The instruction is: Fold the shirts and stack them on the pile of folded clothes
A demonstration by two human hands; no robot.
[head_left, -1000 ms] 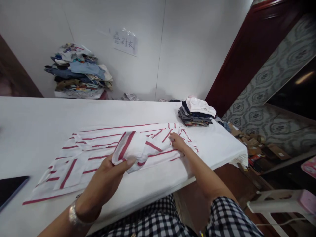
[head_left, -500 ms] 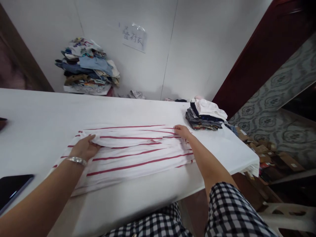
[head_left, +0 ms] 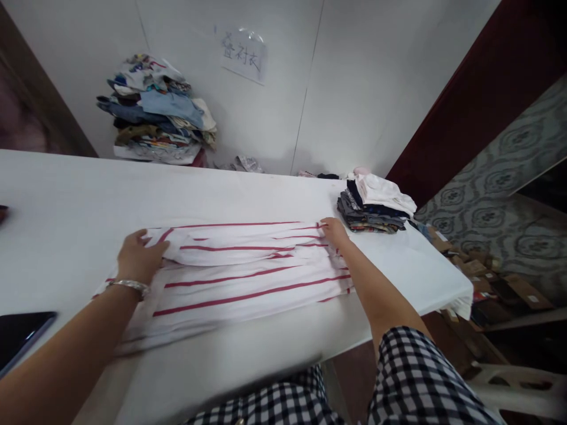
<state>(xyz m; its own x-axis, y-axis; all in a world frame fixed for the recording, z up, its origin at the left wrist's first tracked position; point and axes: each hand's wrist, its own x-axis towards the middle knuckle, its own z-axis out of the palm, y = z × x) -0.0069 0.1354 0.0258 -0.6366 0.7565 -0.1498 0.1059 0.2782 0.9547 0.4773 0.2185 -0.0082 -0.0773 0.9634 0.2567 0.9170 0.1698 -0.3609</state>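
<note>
A white shirt with red stripes (head_left: 248,277) lies folded lengthwise on the white table (head_left: 66,195). My left hand (head_left: 138,257), with a silver bracelet on the wrist, rests on the shirt's left end, its fingers curled over the folded edge. At the shirt's right end, my right hand (head_left: 334,231) presses down on the cloth with its fingers together. Both arms reach out from checked sleeves.
A stack of folded clothes (head_left: 375,204) sits at the table's right end. Against the back wall stands a tall pile of mixed clothes (head_left: 155,112). A dark tablet (head_left: 20,337) lies at the near left. Cardboard boxes (head_left: 487,277) and a plastic stool (head_left: 522,383) are on the floor right.
My left hand carried the bunched sleeve part leftward, laid it flat and slid to the shirt's left end. My right hand shifted slightly away along the right end. The camera turned left.
</note>
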